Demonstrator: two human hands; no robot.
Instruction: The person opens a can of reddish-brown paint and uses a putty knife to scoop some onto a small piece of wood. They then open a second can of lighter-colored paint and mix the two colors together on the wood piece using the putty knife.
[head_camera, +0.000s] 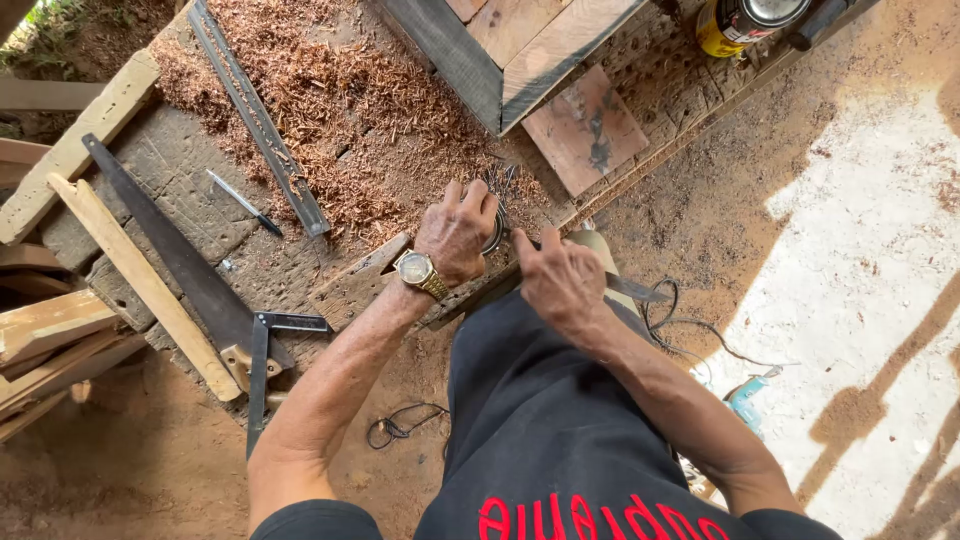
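The left hand (455, 235), with a gold wristwatch (416, 270) on its wrist, is curled over a small round metal object (495, 232) at the near edge of the workbench (190, 200); the object is largely hidden, so its kind cannot be told. The right hand (562, 282) is closed around one end of a flat metal blade (632, 289). The blade's long axis runs roughly left to right, tilted slightly downward, and its free end points to the right, beyond the bench edge and over the person's lap. Both hands lie just beside each other.

The bench surface is of worn, dark planks and is covered with reddish wood shavings (330, 110). On it a handsaw (170, 245), a carpenter's square (262, 350), a pencil (243, 203) and a long metal rule (258, 115) are laid. A yellow can (730, 25) stands at the far corner. The floor is bare packed earth (850, 250), partly sunlit, with a cable (690, 330) lying on it.
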